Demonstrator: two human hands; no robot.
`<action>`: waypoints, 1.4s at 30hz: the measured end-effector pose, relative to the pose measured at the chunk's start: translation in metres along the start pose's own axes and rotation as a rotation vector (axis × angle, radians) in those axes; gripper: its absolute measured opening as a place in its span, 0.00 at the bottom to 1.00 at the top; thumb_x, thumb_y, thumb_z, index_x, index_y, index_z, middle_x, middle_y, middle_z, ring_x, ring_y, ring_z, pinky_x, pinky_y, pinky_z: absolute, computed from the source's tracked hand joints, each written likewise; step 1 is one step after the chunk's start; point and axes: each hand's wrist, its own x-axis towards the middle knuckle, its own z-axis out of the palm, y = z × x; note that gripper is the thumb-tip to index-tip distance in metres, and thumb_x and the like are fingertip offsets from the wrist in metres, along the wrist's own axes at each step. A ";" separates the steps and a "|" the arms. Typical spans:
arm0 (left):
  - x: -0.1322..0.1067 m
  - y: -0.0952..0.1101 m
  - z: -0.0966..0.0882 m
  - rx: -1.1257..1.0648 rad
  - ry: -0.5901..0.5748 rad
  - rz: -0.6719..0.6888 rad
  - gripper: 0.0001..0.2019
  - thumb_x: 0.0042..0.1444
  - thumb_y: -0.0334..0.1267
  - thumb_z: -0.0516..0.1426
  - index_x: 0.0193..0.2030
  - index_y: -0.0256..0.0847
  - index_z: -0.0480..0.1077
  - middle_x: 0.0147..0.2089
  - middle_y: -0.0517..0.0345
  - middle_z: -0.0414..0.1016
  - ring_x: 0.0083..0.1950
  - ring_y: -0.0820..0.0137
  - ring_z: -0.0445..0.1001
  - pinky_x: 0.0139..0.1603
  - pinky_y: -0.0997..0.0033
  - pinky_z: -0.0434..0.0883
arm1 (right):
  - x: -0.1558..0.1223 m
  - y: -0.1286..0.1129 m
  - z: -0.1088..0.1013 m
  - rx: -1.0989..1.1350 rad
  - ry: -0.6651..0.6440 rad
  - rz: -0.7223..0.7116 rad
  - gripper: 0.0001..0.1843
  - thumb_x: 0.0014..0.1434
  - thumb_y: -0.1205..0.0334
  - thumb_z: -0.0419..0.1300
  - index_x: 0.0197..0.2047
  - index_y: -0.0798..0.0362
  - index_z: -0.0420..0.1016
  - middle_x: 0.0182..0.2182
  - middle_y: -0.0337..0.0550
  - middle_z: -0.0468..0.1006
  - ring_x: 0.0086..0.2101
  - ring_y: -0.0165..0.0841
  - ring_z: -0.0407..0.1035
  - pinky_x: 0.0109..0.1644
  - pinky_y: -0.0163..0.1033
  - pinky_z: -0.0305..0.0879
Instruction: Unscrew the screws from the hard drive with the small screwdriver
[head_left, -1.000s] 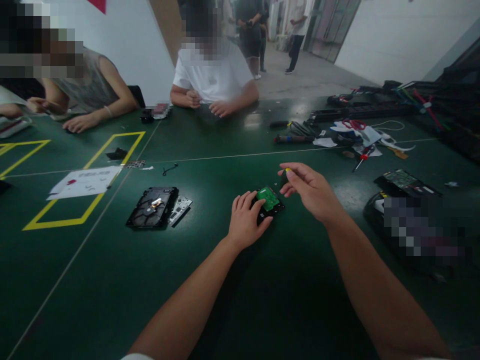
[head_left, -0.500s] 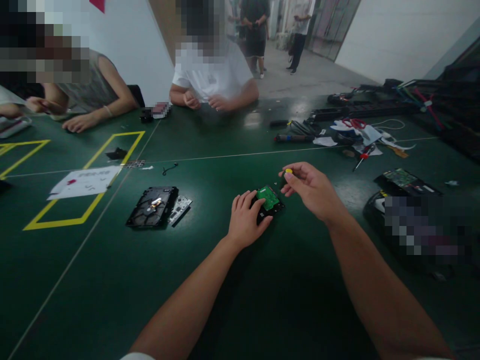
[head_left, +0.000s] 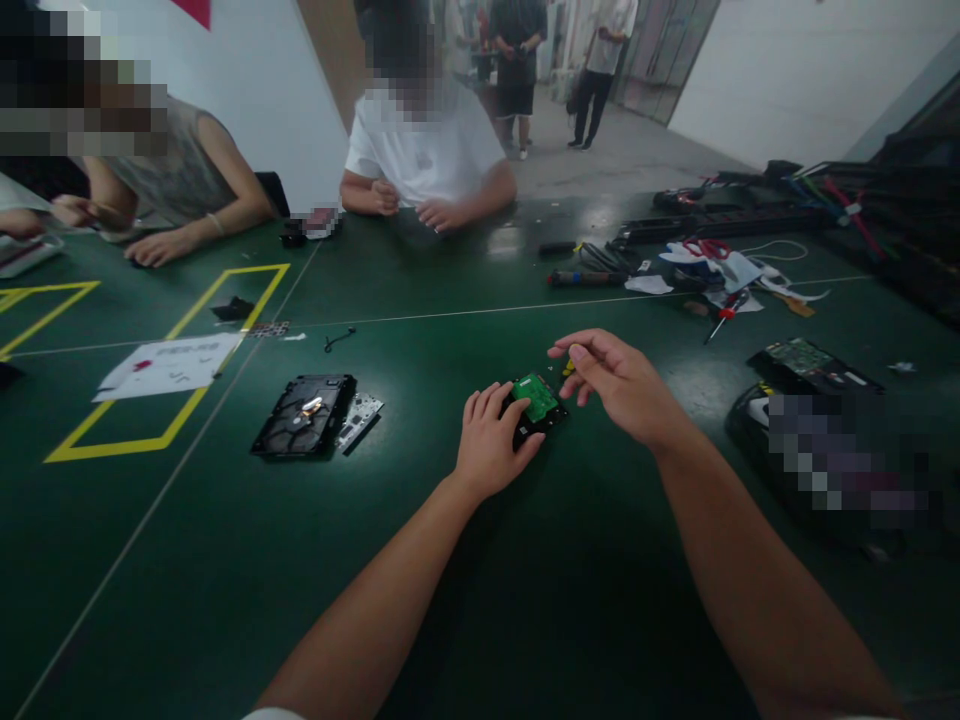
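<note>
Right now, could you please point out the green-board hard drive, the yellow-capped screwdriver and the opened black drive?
green-board hard drive [head_left: 534, 398]: head view, middle of the green board.
yellow-capped screwdriver [head_left: 568, 369]: head view, yellow bit below right hand [head_left: 622, 385].
opened black drive [head_left: 304, 412]: head view, centre of its top.

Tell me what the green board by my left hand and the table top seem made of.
Green board: likely a printed circuit board, fibreglass with a smooth green coating, going by its colour and small mounted parts. Table top: probably a rubber or vinyl mat, dark green and semi-gloss; it reflects the lights softly.
</note>
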 end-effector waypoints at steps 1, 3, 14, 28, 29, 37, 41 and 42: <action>0.000 0.000 0.000 0.001 -0.003 0.000 0.26 0.65 0.53 0.62 0.67 0.48 0.70 0.74 0.46 0.65 0.77 0.47 0.59 0.78 0.36 0.55 | 0.000 0.000 0.000 -0.019 -0.005 -0.005 0.17 0.71 0.45 0.61 0.51 0.49 0.77 0.49 0.48 0.82 0.31 0.31 0.77 0.29 0.37 0.71; 0.000 0.000 0.000 0.002 -0.007 0.000 0.26 0.65 0.54 0.62 0.67 0.48 0.71 0.74 0.45 0.65 0.77 0.47 0.59 0.78 0.37 0.55 | 0.000 -0.003 0.000 -0.049 -0.010 0.000 0.17 0.68 0.45 0.65 0.49 0.50 0.77 0.42 0.45 0.82 0.30 0.31 0.76 0.29 0.37 0.71; 0.000 0.001 -0.001 0.001 0.002 0.004 0.26 0.66 0.53 0.62 0.66 0.47 0.71 0.74 0.45 0.65 0.77 0.47 0.59 0.78 0.37 0.55 | -0.001 -0.003 -0.002 0.044 0.003 0.004 0.18 0.70 0.47 0.63 0.56 0.47 0.76 0.47 0.45 0.80 0.30 0.30 0.77 0.30 0.38 0.74; 0.000 0.000 -0.001 0.002 0.004 -0.001 0.26 0.66 0.53 0.62 0.67 0.48 0.71 0.75 0.46 0.65 0.78 0.47 0.59 0.78 0.37 0.55 | -0.001 -0.005 -0.005 -0.093 0.067 0.007 0.19 0.67 0.44 0.66 0.50 0.50 0.80 0.30 0.39 0.77 0.25 0.29 0.70 0.26 0.36 0.64; 0.000 0.000 -0.001 0.001 0.002 -0.001 0.26 0.66 0.53 0.62 0.67 0.48 0.71 0.75 0.46 0.65 0.78 0.47 0.59 0.78 0.37 0.55 | -0.001 -0.004 -0.004 -0.086 0.093 0.017 0.20 0.65 0.44 0.69 0.49 0.50 0.79 0.32 0.40 0.79 0.25 0.29 0.70 0.26 0.36 0.64; 0.000 -0.001 0.001 0.001 0.003 0.003 0.26 0.65 0.53 0.62 0.67 0.48 0.70 0.74 0.46 0.65 0.77 0.47 0.60 0.77 0.36 0.56 | 0.003 0.002 -0.002 0.022 0.107 0.008 0.21 0.65 0.42 0.67 0.49 0.50 0.74 0.47 0.48 0.81 0.28 0.29 0.75 0.27 0.36 0.70; 0.000 0.000 0.000 0.002 0.004 0.003 0.26 0.65 0.53 0.62 0.67 0.48 0.70 0.75 0.46 0.65 0.78 0.47 0.59 0.78 0.37 0.56 | 0.003 0.002 -0.004 -0.027 0.146 -0.003 0.18 0.67 0.44 0.66 0.49 0.50 0.79 0.40 0.44 0.81 0.30 0.31 0.74 0.30 0.37 0.70; 0.000 0.000 0.000 0.002 0.005 0.003 0.26 0.65 0.53 0.62 0.67 0.48 0.70 0.75 0.46 0.65 0.78 0.47 0.59 0.78 0.37 0.56 | 0.003 0.001 -0.004 -0.057 0.147 -0.005 0.18 0.67 0.44 0.66 0.49 0.49 0.80 0.37 0.43 0.80 0.29 0.31 0.73 0.30 0.37 0.69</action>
